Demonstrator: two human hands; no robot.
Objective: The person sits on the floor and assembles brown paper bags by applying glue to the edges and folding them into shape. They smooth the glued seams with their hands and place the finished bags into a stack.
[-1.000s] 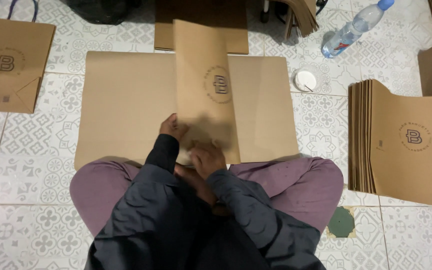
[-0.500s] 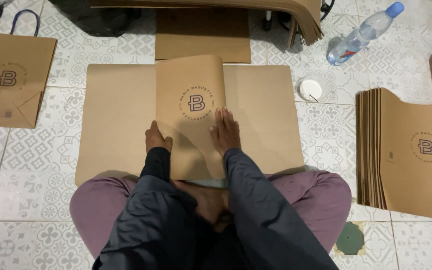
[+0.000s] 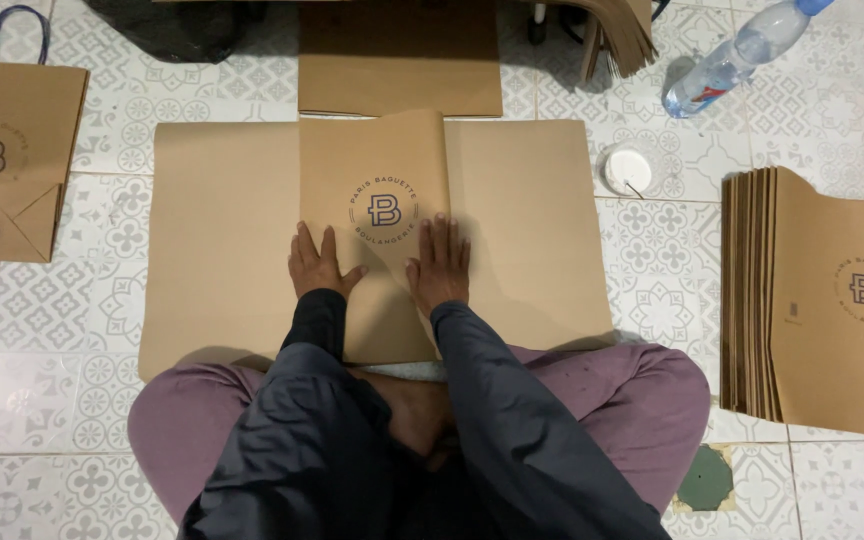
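Head view shows the left hand [image 3: 320, 265] and right hand [image 3: 441, 263] pressed flat, fingers spread and grasping nothing, on a smooth brown paper bag [image 3: 374, 180] with a round printed emblem. That bag lies flat on a wide cardboard sheet [image 3: 222, 230] over patterned floor tiles [image 3: 42, 310], a stack of folded bags [image 3: 822, 300] well apart to the right.

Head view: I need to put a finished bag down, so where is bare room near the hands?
Bare brown board lies left of the left hand, and again right of the right hand, up to the white lid. The paper bag stack crowds the far right.
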